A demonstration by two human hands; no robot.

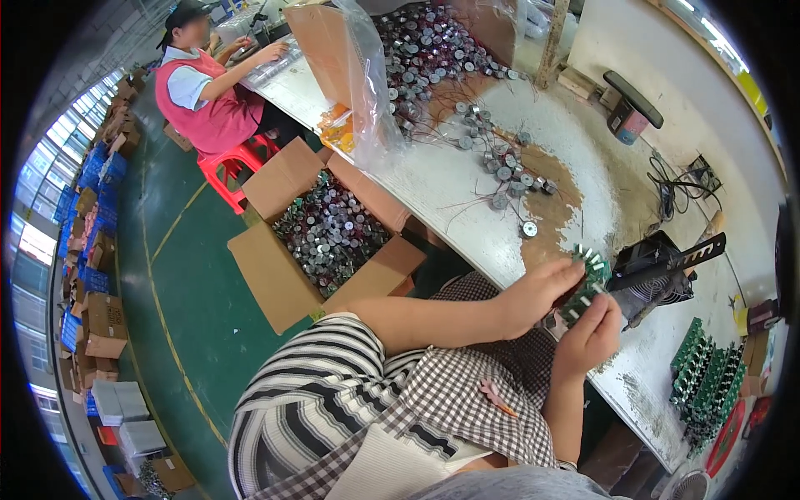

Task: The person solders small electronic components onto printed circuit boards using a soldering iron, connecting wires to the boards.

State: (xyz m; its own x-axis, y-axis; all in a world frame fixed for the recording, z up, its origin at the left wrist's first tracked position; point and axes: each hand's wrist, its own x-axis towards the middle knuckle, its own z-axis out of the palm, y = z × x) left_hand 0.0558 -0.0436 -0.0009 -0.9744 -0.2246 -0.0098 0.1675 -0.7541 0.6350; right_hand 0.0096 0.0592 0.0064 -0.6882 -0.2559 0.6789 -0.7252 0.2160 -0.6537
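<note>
Both my hands hold a green circuit board strip with pale parts along it, near the edge of the worktable. My left hand grips its left side, the fingers partly hidden behind it. From below, my right hand pinches the strip between thumb and fingers. A small round metal motor with thin wires lies on the table just beyond my hands. Farther off, several more loose motors lie with their red wires. Right of my hands stands a dark fan-like device with a black slotted bar across it.
A large heap of motors covers the table's far end, beside a cardboard sheet and clear plastic. An open carton full of motors stands left of the table. Green board panels are stacked at right. A co-worker sits at the far left.
</note>
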